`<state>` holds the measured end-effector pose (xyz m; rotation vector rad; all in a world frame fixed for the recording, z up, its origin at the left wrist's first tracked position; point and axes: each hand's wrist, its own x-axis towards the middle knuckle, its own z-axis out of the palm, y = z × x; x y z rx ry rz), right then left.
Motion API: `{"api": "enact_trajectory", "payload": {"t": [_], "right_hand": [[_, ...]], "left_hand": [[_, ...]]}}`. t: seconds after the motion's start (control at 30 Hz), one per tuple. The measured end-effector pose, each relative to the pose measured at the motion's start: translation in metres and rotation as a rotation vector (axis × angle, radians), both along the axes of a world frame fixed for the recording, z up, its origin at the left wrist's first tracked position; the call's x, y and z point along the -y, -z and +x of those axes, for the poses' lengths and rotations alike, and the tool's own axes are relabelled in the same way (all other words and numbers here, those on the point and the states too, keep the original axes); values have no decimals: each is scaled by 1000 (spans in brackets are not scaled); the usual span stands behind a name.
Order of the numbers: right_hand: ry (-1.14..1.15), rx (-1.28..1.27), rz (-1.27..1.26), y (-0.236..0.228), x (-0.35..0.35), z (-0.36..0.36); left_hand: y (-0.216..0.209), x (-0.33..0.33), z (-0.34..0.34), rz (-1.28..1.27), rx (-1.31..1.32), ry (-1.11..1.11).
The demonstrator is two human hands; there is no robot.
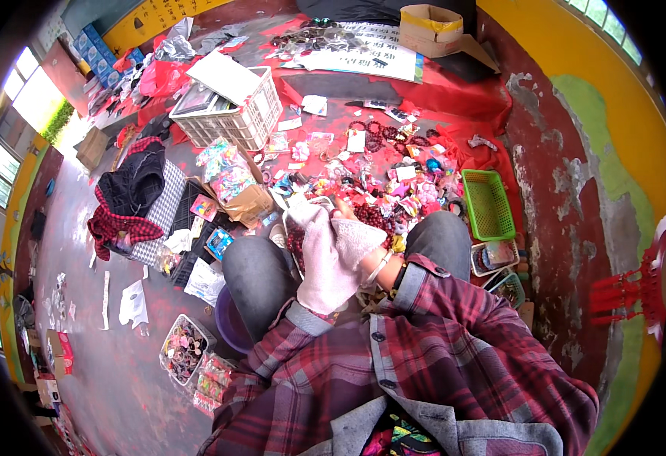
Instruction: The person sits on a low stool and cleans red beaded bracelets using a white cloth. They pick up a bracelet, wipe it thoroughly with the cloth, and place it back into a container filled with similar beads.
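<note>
2 hands meet between the knees in the head view, touching along their inner sides, and the relation that matters is how the pale cloth lies on them. What looks like a pale pink knit glove (322, 266) wraps the left hand (318, 243), its long axis running from the cuff by the plaid sleeve (291, 323) outward, away from the body. That hand's fingers are hidden in the fabric, so I cannot tell how far open it is or whether it grips anything. The right hand (359, 239) comes in from the right and slants forward and to the left; a 2nd patch of pink fabric covers its back, while bare fingers (344, 208) show past the far edge and the wrist with its pale bracelet (379, 267) is uncovered. Those fingers look loosely bent, though whether they pinch the cloth cannot be told. Just beyond them, dark red bead strands (372, 216) lie at the near edge of the trinket pile, nearer to the right hand than to the left. Outside the 2 knees, a purple basin (230, 323) sits beside the left leg and a green plastic basket (489, 204) stands well to the right, apart from both hands.
</note>
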<state>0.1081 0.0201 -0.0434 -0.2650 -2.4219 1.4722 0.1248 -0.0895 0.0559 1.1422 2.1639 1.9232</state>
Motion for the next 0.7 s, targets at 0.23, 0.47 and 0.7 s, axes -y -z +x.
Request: {"api": "enact_trajectory", "payload": {"t": [0.23,0.47,0.7], "right_hand": [[-163,-124,329,-70,51,55],[-187,-443,754,-66,32,24],[-5,-98,257,-14,1,11]], "left_hand": [[83,14,-29,646,619,162],[41,24,-8,678,1134,391],[9,-2,2,94,100,52]]}}
